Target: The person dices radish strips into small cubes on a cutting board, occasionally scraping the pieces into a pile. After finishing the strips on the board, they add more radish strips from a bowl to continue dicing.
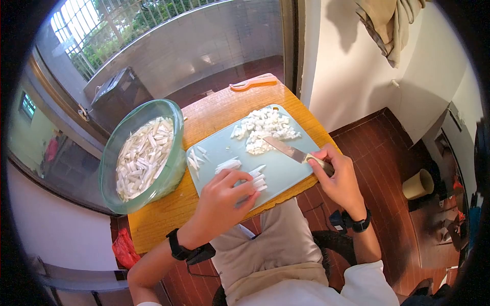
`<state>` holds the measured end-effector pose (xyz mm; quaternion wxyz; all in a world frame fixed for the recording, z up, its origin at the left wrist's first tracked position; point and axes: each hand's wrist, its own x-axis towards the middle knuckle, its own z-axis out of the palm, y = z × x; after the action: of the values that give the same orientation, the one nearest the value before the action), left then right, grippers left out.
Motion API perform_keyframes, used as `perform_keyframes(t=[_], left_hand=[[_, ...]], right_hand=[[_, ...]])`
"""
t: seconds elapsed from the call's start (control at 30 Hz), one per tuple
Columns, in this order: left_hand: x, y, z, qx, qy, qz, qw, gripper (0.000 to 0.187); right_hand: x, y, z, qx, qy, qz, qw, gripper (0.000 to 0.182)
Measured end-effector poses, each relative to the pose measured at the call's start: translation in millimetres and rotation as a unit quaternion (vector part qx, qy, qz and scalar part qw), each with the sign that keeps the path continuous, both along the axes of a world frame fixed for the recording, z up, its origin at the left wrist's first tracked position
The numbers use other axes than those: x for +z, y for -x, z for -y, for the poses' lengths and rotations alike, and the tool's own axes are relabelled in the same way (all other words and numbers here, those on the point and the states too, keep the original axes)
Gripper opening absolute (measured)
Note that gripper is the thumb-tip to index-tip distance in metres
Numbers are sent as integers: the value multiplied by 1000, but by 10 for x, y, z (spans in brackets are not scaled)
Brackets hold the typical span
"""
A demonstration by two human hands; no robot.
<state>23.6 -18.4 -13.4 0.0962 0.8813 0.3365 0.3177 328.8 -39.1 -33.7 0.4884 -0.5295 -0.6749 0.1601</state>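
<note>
My right hand point(334, 176) is wrapped round the handle of a knife point(286, 149), whose blade tip rests by a heap of diced white pieces point(265, 127) on the pale blue cutting board point(280, 178). My left hand point(229, 194) is at the board's near edge, fingers curled and touching white strips point(259, 179). More white strips point(228, 166) lie just beyond its knuckles, and a few thin ones point(196, 157) sit at the board's left side. Whether the left fingers grip a strip is hard to see.
A green basin point(178, 148) full of white strips point(145, 158) stands on the left of the wooden table point(163, 224). An orange peeler point(252, 83) lies at the table's far edge. On the floor are a red plastic bag point(125, 249) and a bin point(418, 184).
</note>
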Motion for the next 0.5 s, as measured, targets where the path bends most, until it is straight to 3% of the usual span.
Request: perform_keyframes(t=[0.27,0.5], left_hand=[[-35,102,47,-3,-15,-22,1000,14],[167,102,-12,-10,29,-14,999,37]], right_hand=[[-12,2,-6,-1,16,-4,1000,17],[22,-6,12,1,30,-6,1000,15]])
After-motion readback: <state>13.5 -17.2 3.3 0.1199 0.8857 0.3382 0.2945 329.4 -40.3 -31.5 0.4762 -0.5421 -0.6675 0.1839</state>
